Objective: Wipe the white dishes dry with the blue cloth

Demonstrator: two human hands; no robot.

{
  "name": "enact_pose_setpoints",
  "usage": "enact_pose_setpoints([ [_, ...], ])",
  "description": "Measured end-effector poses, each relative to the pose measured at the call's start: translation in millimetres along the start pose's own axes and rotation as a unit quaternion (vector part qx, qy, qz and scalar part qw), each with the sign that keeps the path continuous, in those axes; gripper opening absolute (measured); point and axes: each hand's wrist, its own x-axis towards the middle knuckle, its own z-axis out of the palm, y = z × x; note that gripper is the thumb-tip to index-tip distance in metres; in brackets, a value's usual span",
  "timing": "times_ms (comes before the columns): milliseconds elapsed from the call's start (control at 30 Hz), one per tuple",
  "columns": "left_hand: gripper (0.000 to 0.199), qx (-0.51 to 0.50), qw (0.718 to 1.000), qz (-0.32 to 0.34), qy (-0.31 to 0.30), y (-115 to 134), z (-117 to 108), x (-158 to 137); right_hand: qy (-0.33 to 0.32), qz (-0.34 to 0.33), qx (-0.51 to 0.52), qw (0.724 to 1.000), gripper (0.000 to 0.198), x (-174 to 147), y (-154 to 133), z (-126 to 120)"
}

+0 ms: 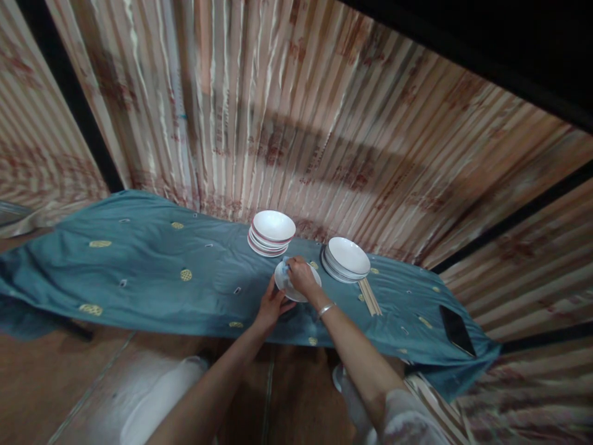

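Note:
In the head view my left hand [273, 304] grips the near left rim of a white bowl [296, 293] held over the table's front part. My right hand [301, 275] is closed on a light blue cloth [286, 266], pressed into the bowl's inside. A bracelet circles my right wrist. Behind the bowl, slightly left, rises a stack of white bowls [273, 226] with reddish rims. Another stack of white bowls [348, 256] with dark rims is to the right of my right hand. Part of the held bowl is hidden by my right hand.
A teal patterned cloth [152, 272] covers the long table. Chopsticks [369, 298] lie beside the right stack. A dark phone [456, 330] rests near the right end. A striped curtain [278, 123] hangs behind, with dark frame bars [74, 99] at the sides.

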Motion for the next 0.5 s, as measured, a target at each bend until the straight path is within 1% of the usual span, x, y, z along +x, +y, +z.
enact_pose_setpoints([
  [233,0.073,-0.005,1.000,-0.008,0.013,0,1,1,-0.035,-0.017,-0.080,0.996,0.033,-13,15,-9],
  [367,0.075,-0.008,1.000,-0.007,0.008,0,1,1,-0.058,-0.032,-0.100,0.993,0.034,-28,21,-17],
  [500,0.072,-0.010,1.000,-0.005,0.008,-1,2,1,-0.088,-0.024,-0.105,0.990,0.030,-39,23,-19],
])
